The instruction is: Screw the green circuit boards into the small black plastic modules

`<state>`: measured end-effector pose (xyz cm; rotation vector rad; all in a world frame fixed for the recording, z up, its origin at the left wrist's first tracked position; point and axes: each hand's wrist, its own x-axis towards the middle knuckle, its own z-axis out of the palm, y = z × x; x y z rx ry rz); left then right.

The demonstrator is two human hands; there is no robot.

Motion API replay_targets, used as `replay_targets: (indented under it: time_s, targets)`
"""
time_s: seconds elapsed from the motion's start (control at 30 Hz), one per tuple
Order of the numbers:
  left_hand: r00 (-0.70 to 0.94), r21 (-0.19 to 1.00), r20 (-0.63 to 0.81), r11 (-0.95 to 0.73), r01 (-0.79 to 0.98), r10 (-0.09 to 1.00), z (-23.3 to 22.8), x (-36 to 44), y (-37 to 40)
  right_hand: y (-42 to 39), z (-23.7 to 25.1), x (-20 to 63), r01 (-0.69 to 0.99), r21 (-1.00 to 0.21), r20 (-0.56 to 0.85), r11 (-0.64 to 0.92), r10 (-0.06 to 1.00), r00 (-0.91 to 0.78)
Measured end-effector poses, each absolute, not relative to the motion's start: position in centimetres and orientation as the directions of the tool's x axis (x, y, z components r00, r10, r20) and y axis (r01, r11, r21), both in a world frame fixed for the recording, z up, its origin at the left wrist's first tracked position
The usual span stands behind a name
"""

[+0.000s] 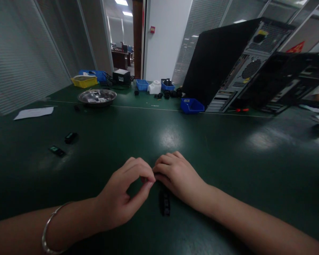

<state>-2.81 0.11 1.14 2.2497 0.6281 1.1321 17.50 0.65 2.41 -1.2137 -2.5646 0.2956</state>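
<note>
Silver-coloured bangle [44, 232] encircles the wrist of the left hand [117, 198], whose thumb and index fingertips are pinched together; whether a part sits between them cannot be told. Right hand [178, 173]: fingers curled low over the green tabletop [207, 141], tips just beside the left fingertips, any contents hidden. Segmented black strip [165, 204] lies on the tabletop on the near side of the right hand's fingers. Forward and left of the left hand lie a black module with a greenish face [57, 151] and a second black module [70, 137]. Farther beyond that hand stands a metal bowl [97, 103]; well beyond the right hand, a blue bin [191, 109] adjoins a black computer tower [218, 60].
</note>
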Motion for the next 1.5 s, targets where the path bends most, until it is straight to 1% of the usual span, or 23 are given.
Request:
replay_targets:
  time_s: [0.13,0.23,0.27,0.3,0.33,0.37,0.4,0.43,0.5,0.57,0.63,0.73,0.8,0.9,1.0,1.2,1.37,1.5]
  targets:
    - [0.606,0.622,0.570,-0.773,0.123,0.555,1.2,-2.6,-0.1,0.2,3.1,18.4,0.710,-0.355,0.225,0.608,0.793,-0.566]
    - [0.691,0.606,0.532,-0.790,0.094,0.490,1.3,-2.5,-0.2,-0.9,3.9,19.4,0.708,-0.450,0.277,0.544,0.839,-0.469]
    - [0.721,0.599,0.514,-0.796,0.085,0.464,1.3,-2.4,-0.2,-1.5,4.1,19.7,0.695,-0.502,0.285,0.515,0.857,-0.429]
    - [0.748,0.593,0.495,-0.801,0.082,0.442,1.4,-2.4,-0.2,-2.1,4.2,20.0,0.627,-0.650,0.243,0.430,0.899,-0.365]
    - [0.773,0.591,0.471,-0.803,0.081,0.425,1.4,-2.4,-0.1,-2.7,4.2,20.2,0.537,-0.771,0.190,0.342,0.928,-0.319]
    - [0.794,0.593,0.447,-0.801,0.081,0.411,1.3,-2.3,-0.1,-3.3,4.1,20.4,0.455,-0.855,0.118,0.247,0.949,-0.294]
    - [0.810,0.596,0.427,-0.799,0.082,0.402,1.3,-2.3,0.0,-3.9,3.9,20.6,0.393,-0.903,0.063,0.172,0.959,-0.276]
    - [0.823,0.599,0.409,-0.796,0.084,0.395,1.2,-2.3,0.0,-4.4,3.7,20.7,0.358,-0.926,0.023,0.123,0.962,-0.272]
    - [0.843,0.598,0.384,-0.797,0.085,0.377,1.1,-2.3,0.0,-5.2,3.3,20.8,0.349,-0.935,-0.032,0.066,0.963,-0.269]
    - [0.858,0.581,0.368,-0.809,0.089,0.358,1.1,-2.3,0.0,-5.6,2.9,20.9,0.363,-0.930,-0.058,0.052,0.957,-0.283]
    - [0.864,0.565,0.362,-0.820,0.095,0.349,1.2,-2.4,0.0,-5.6,2.6,20.8,0.342,-0.939,-0.087,0.023,0.949,-0.302]
    - [0.859,0.553,0.374,-0.828,0.095,0.349,1.4,-2.4,0.0,-5.4,2.5,20.7,0.209,-0.974,-0.150,-0.082,0.930,-0.334]
    - [0.839,0.552,0.412,-0.830,0.080,0.354,1.4,-2.3,-0.1,-5.4,2.5,20.6,0.114,-0.981,-0.187,-0.156,0.917,-0.353]
    - [0.785,0.586,0.476,-0.809,0.052,0.396,1.2,-2.0,-0.5,-5.5,2.4,20.3,0.017,-0.976,-0.209,-0.217,0.909,-0.361]
    - [0.748,0.635,0.499,-0.772,0.029,0.438,1.0,-1.9,-0.9,-5.8,2.0,19.8,-0.059,-0.971,-0.192,-0.231,0.904,-0.382]
    - [0.761,0.650,0.504,-0.759,-0.024,0.408,1.1,-1.9,-1.2,-5.9,1.8,18.9,-0.099,-0.963,-0.192,-0.252,0.895,-0.403]
    - [0.760,0.695,0.470,-0.719,-0.005,0.448,1.1,-1.9,-1.2,-6.0,1.5,18.6,-0.160,-0.951,-0.186,-0.265,0.902,-0.389]
    - [0.748,0.705,0.470,-0.709,0.002,0.469,1.1,-1.7,-1.2,-6.2,1.3,18.5,-0.125,-0.960,-0.183,-0.250,0.900,-0.396]
